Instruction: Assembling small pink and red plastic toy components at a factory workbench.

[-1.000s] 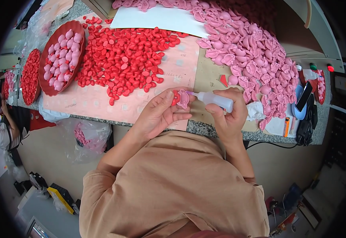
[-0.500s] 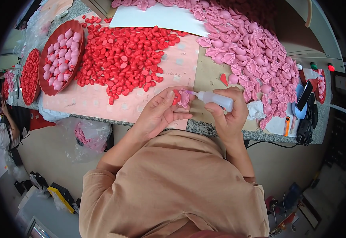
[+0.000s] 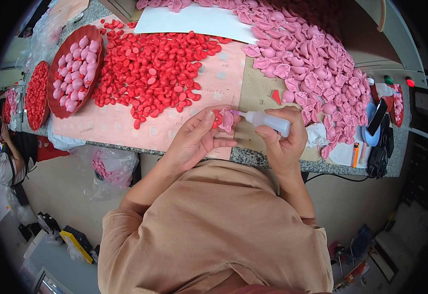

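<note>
Between its thumb and fingers, my left hand [image 3: 192,139] pinches a red rounded piece [image 3: 217,119] together with a hollow pink shell piece [image 3: 226,121], whose open side faces up. My right hand [image 3: 287,137] is wrapped round a translucent squeeze bottle [image 3: 269,122], tilted sideways. Its thin nozzle points left and reaches the rim of the pink shell; whether it touches cannot be made out. Beyond my left hand spreads a heap of red rounded pieces [image 3: 150,68]. A pile of pink shell pieces [image 3: 317,68] lies past my right hand.
A red fluted bowl [image 3: 59,109] holds pink-and-red pieces at the left, beside another bowl of red pieces [image 3: 38,95]. A white sheet [image 3: 189,22] lies at the back. Rightward are a phone [image 3: 376,117], an orange lighter-like item [image 3: 355,155] and black cables. Another person [image 3: 8,161] sits far left.
Almost nothing differs. The pink shell has tilted slightly in my left hand, and the bottle has shifted a touch. Everything on the table stays put.
</note>
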The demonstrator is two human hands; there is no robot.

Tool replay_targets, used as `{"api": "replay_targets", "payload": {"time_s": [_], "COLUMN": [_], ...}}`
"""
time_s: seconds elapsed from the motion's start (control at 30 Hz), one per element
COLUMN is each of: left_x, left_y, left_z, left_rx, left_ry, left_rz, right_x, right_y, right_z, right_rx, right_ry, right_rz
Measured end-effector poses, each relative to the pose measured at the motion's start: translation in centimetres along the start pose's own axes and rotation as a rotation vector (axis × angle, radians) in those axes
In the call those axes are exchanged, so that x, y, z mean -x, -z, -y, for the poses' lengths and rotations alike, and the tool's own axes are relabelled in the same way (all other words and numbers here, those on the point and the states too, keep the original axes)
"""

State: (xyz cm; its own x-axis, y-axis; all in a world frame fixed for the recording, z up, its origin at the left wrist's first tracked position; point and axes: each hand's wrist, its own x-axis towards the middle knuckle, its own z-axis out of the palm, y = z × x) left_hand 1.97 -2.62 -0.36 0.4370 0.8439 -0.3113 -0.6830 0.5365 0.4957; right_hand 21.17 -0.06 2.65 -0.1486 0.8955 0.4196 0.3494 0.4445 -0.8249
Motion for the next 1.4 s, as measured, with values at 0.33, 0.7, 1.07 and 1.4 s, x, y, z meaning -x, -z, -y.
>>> {"api": "replay_targets", "payload": {"time_s": [0.33, 0.7, 1.07, 1.4], "left_x": [-0.01, 0.01, -0.10, 0.13], "left_y": [0.18, 0.16, 0.33, 0.31], "left_z": [0.04, 0.04, 0.12, 0.28], "left_rx": [-0.004, -0.024, 0.007, 0.030], "left_ry": [0.000, -0.034, -0.046, -0.078], "left_rz": [0.032, 0.031, 0.028, 0.017], "right_x": [0.09, 0.24, 0.28, 0.53], "right_y": [-0.07, -0.06, 0.00, 0.30], "right_z": [0.03, -0.10, 0.10, 0.47], "right_rx": [0.013, 0.007, 0.067, 0.097], "right_ry": [0.000, 0.030, 0.082, 0.089], "right_rz": [0.006, -0.008, -0.013, -0.020]}}
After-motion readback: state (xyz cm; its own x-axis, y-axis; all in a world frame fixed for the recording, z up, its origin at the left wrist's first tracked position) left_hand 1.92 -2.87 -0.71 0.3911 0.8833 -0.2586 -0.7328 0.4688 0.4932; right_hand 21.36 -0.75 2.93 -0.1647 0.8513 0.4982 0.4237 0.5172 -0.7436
